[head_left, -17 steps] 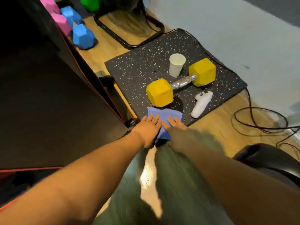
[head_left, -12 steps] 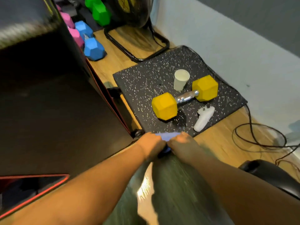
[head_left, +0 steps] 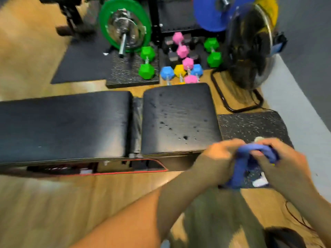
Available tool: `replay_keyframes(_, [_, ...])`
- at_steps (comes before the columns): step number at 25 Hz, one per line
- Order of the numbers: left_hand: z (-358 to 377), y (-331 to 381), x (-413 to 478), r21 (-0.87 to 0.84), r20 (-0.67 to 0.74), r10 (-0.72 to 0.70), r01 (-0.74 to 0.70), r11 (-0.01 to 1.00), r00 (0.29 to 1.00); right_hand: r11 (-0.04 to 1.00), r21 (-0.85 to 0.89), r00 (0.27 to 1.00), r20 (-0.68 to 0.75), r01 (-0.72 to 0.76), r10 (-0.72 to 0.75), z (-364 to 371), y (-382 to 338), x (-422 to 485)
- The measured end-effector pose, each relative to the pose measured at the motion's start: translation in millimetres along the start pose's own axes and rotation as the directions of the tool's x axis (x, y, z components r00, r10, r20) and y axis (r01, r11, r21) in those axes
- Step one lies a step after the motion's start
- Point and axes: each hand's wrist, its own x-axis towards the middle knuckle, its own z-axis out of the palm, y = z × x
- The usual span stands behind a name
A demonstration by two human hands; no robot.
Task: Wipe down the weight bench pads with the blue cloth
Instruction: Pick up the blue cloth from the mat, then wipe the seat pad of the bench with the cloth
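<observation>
Head view, nearest first: two bare forearms reach in from 6 o'clock over a bent knee in olive cloth, with a thin cable (head_left: 295,217) on the boards at 4 o'clock. A broad strip of wooden floor (head_left: 44,203) lies open from 7 to 9 o'clock, up to the bench's front edge and its red-trimmed frame (head_left: 125,171). At 4 o'clock the blue cloth (head_left: 240,167) is bunched into a thick wad with one fold hanging down, held off the bench over the near edge of a speckled mat (head_left: 250,124). The left hand (head_left: 217,158) grips its left end with fingers curled tight; the right hand (head_left: 284,163) pinches the top of it between thumb and curled fingers. The left hand overlaps the seat pad's near right corner; contact cannot be told. A cup rim (head_left: 258,139) peeks out just above the hands. The seat pad (head_left: 179,119), at the centre, is black, dotted with dark droplets towards its near right part. A narrow gap (head_left: 137,122) parts it from the long back pad (head_left: 62,126), which runs off the frame at 9 o'clock. Beyond the pads, at 12 o'clock, coloured dumbbells (head_left: 186,67) crowd close to the seat pad's far edge. A floor fan (head_left: 250,47) stands at 1 o'clock beside the grey wall (head_left: 295,108). A green plate (head_left: 125,24) sits at 11 o'clock.
</observation>
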Motion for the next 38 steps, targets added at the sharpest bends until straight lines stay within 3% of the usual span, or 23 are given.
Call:
replay_keyframes(3, [-94,4,-12,0.025,-0.136,-0.237,0.242,0.970,0.962,0.994,0.113,0.995,0.104,-0.011,-0.001,11,-74,25])
replay_keyframes(8, [-178,-39,-55,-0.021,-0.201,-0.284,0.286,0.958,0.937,0.952,0.301,0.982,0.189,-0.050,-0.009,70,-137,49])
replay_keyframes(14, [-214,-93,-82,-0.228,-0.217,-0.440,0.393,0.891,0.872,0.968,0.247,0.972,0.234,-0.053,-0.007,115,-164,61])
replay_keyframes(17, [-196,-123,-75,-0.072,-0.294,-0.490,0.493,0.867,0.820,0.994,0.075,0.978,0.200,-0.074,0.058,146,-147,76])
replay_keyframes(19, [-172,-144,-74,0.111,-0.336,-0.427,0.486,0.867,0.839,0.975,-0.218,0.983,0.184,0.037,0.004,171,-125,77])
replay_keyframes(21, [-135,-168,-78,0.317,-0.184,-0.266,0.313,0.895,0.946,0.858,-0.422,0.928,0.341,0.292,-0.148,199,-109,64])
replay_keyframes(22, [-118,-176,-80,0.358,-0.059,-0.272,0.275,0.892,0.960,0.816,-0.446,0.878,0.457,0.367,-0.145,214,-101,57])
replay_keyframes(24, [-93,-192,-75,0.418,0.071,-0.346,0.287,0.862,0.935,0.786,-0.466,0.813,0.577,0.406,-0.077,238,-85,58])
replay_keyframes(29, [-78,-212,-32,0.694,0.044,-0.418,0.273,0.667,0.907,0.729,-0.509,0.803,0.588,0.457,-0.092,256,-72,105])
replay_keyframes(36, [-118,-249,47,0.788,-0.053,-0.502,0.345,0.509,0.863,0.803,-0.314,0.734,0.647,0.506,-0.209,278,-83,204])
replay_keyframes(38, [-130,-252,64,0.777,-0.056,-0.506,0.356,0.519,0.861,0.795,-0.297,0.706,0.674,0.529,-0.218,284,-87,227])
